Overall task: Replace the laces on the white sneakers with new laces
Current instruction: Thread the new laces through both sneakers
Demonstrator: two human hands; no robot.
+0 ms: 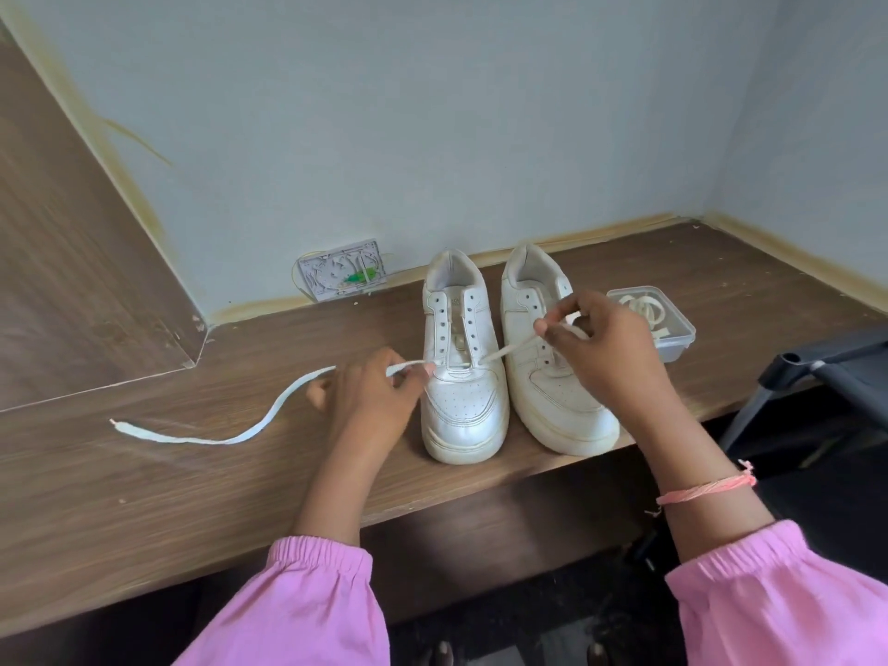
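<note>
1. Two white sneakers stood side by side on the wooden desk (144, 497), toes toward the person. The left sneaker (461, 377) had one lace (269, 420) running through its bottom eyelet pair; every eyelet above was bare. The right sneaker (548, 358) showed no lace at all.
2. Left hand (370, 401) pinched the lace just left of the toe-side eyelets. The long free tail trailed leftward along the desk, well away from the shoe.
3. Right hand (605, 348) pinched the other end of the lace, raised above the right sneaker, so that end ran up and right from the eyelets.
4. Key relation: the lace lay crosswise to the shoe's long axis, and the left tail looked much longer. Next move likely needed evening both ends, then crossing up.
5. A clear plastic container (672, 346) holding more laces sat just right of the right sneaker.
</note>
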